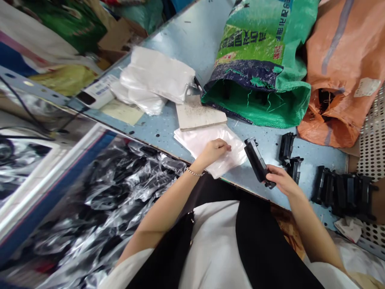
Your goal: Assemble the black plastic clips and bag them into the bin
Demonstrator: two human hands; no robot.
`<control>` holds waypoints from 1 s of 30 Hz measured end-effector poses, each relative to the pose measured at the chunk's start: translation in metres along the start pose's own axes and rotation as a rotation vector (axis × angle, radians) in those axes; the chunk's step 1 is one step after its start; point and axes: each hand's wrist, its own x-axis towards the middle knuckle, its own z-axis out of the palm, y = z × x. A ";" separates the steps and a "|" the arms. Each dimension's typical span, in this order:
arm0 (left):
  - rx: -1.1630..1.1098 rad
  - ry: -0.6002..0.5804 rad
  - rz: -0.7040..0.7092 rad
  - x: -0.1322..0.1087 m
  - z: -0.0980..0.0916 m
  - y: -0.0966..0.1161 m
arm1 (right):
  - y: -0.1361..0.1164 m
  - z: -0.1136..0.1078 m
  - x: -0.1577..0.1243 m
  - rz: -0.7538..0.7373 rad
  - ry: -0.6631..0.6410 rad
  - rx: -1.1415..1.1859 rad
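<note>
My right hand (281,178) grips the lower end of a long black plastic part (255,160), which is tilted above the table's front edge. Its exact kind I cannot make out. My left hand (215,152) is closed, its fingers curled together over a stack of clear plastic bags (231,154). Whether a bag is pinched in those fingers is hidden. On the far edge of that stack lies a flat pale board (200,113). Two similar black parts (286,146) rest just beyond my right hand, and several more black parts (341,190) stand in a row farther right.
An open green sack (255,108) with dark contents lies behind the bags. Beside it is an orange sack (333,124). More plastic bags (159,74) are piled at the back left, near a white device (99,92). Below the edge, wrapped black items (120,192) fill a bin.
</note>
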 end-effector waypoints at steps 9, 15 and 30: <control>0.355 0.229 0.290 -0.019 0.006 -0.015 | 0.023 0.068 0.011 0.389 -0.071 1.002; 0.589 0.290 0.565 -0.047 0.012 -0.008 | 0.011 0.067 0.008 0.388 -0.241 1.156; 0.418 0.002 0.700 -0.129 0.019 0.031 | -0.015 0.125 -0.005 -0.290 -0.073 -0.082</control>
